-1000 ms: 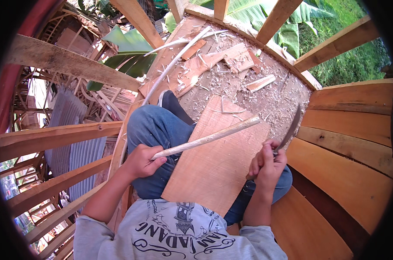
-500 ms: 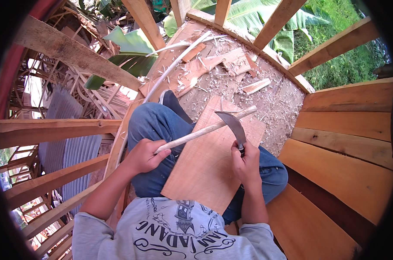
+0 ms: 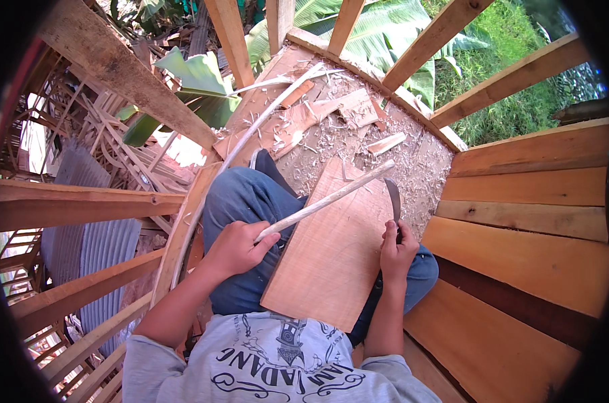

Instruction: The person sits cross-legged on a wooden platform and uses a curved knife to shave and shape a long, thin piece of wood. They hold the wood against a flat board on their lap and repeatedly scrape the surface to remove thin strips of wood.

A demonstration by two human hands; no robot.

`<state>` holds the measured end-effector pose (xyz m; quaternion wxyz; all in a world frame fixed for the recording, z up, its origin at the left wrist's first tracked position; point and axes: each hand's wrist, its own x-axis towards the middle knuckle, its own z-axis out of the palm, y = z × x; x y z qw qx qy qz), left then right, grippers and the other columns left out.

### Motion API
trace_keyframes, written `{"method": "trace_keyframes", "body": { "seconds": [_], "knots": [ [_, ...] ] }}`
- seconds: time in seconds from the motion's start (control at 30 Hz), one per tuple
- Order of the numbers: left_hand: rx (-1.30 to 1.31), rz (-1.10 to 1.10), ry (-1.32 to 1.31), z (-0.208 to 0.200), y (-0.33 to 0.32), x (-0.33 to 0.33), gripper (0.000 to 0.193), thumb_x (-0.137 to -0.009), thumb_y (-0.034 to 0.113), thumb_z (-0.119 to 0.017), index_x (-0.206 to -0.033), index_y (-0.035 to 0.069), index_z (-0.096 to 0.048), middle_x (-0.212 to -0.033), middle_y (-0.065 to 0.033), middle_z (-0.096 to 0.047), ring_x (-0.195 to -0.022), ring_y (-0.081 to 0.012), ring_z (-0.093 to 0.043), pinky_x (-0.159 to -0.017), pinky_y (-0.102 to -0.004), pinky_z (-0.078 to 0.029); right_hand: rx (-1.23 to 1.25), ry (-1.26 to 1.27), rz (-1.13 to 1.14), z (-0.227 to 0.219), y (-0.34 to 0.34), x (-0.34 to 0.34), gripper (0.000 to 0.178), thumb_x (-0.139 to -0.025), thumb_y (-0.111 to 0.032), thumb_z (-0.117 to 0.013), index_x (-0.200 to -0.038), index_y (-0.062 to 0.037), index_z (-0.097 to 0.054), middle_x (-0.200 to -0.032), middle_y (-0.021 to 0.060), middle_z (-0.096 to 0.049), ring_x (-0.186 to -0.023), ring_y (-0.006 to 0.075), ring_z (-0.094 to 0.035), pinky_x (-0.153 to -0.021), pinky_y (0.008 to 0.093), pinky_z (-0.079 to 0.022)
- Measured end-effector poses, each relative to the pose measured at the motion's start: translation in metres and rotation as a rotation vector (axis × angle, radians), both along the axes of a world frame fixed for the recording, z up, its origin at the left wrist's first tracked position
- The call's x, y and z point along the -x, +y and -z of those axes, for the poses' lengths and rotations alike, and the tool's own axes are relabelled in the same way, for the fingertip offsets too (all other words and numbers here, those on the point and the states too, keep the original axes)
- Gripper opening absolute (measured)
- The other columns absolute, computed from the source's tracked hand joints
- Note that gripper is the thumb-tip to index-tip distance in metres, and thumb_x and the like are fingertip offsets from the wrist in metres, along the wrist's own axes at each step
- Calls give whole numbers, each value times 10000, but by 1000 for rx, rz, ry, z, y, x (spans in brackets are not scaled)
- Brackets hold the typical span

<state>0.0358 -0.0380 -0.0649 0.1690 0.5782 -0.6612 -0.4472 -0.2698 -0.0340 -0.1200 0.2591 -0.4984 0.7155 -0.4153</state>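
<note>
My left hand [image 3: 241, 247] is closed round the near end of a pale, whittled wooden stick [image 3: 324, 201], which slants up to the right. Under the stick a flat wooden board [image 3: 331, 258] rests across my lap, over my jeans [image 3: 241, 201]. At the board's right edge my right hand [image 3: 398, 248] grips the dark handle of a curved knife [image 3: 393, 200]. Its blade points up and away from me, just right of the stick's far end and apart from it.
Wood shavings and a small wood offcut [image 3: 386, 143] litter the floor ahead. A long pale strip [image 3: 271, 114] curves along the left. Wooden railing posts [image 3: 439, 43] stand in front, a rail [image 3: 83, 205] runs at left, and a plank wall [image 3: 519, 245] rises at right.
The knife has moved off the stick to the right, and its blade has turned more upright. My left hand still holds the stick. The whole view has shifted slightly.
</note>
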Motion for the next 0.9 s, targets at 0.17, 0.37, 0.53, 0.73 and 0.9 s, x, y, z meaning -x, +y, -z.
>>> {"method": "trace_keyframes", "body": {
  "seconds": [0.17,0.37,0.53,0.73,0.9],
  "knots": [
    [45,32,-31,3,2,0,281,-870,273,-572,-760,15,-583,-614,-209,-554,-626,-397,-577,-521,-437,-432,129,306,-206,-29,-3,-32,190,-897,-167,-571,-800,-6,-542,-592,126,-545,-505,266,-562,-472,327,-405],
    [97,1,50,3,3,-1,280,-868,235,-571,-721,1,-531,-579,-203,-514,-559,-384,-547,-495,-413,-397,143,563,-132,-42,-38,-31,232,-870,-235,-613,-754,-42,-555,-595,119,-558,-491,309,-554,-457,389,-411],
    [91,20,18,6,4,-1,264,-871,249,-572,-755,12,-550,-622,-223,-550,-632,-411,-575,-528,-451,-433,215,481,-273,-44,-29,-58,250,-888,-215,-583,-730,-28,-532,-586,137,-532,-491,315,-524,-456,387,-381],
    [85,-8,-20,2,3,3,279,-887,257,-551,-762,8,-547,-608,-220,-545,-617,-410,-573,-523,-454,-429,104,390,-96,-39,-44,-36,256,-880,-211,-595,-710,-29,-536,-595,144,-536,-500,318,-538,-467,387,-398],
    [107,-4,14,7,6,1,295,-901,249,-526,-747,-2,-534,-566,-211,-495,-565,-401,-547,-498,-419,-397,126,381,-215,-45,-36,-48,254,-884,-251,-593,-737,-48,-556,-595,130,-554,-515,313,-563,-466,384,-420]
  ]
}}
